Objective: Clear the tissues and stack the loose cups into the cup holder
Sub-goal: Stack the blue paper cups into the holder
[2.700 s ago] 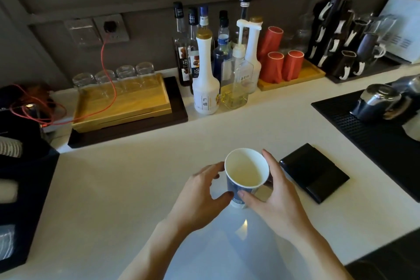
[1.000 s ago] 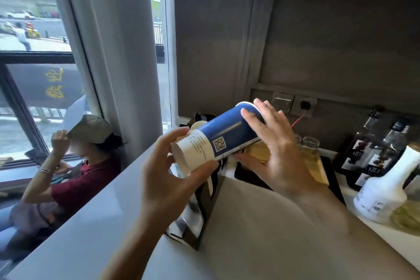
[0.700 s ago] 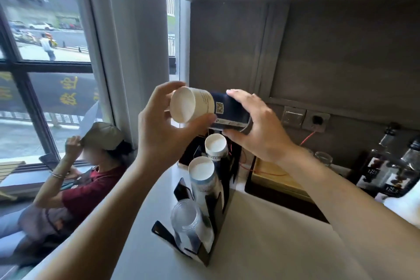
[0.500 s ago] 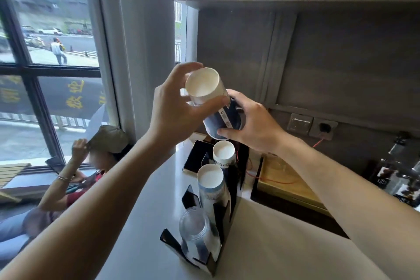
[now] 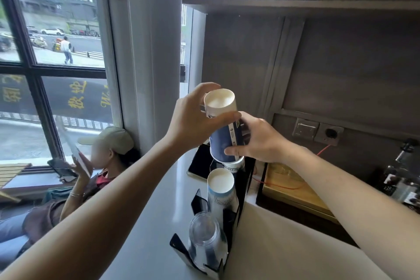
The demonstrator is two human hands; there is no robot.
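Note:
A blue and white paper cup is upside down, its white base on top, held upright over the far stack of the black cup holder. Its rim sits on the top of that stack. My left hand grips the cup near its base. My right hand grips it low at the rim. In the holder's middle slot stands a stack of white paper cups, and a stack of clear plastic cups fills the near slot. No tissues are in view.
A dark phone lies on the white counter behind the holder. A wooden tray with a red cable sits to the right, bottles beyond it. A shelf hangs overhead. A seated person is beyond the counter's left edge.
Both hands carried the cup from the counter to the holder, turned it from lying sideways to fully upside down, and lowered it onto the far stack.

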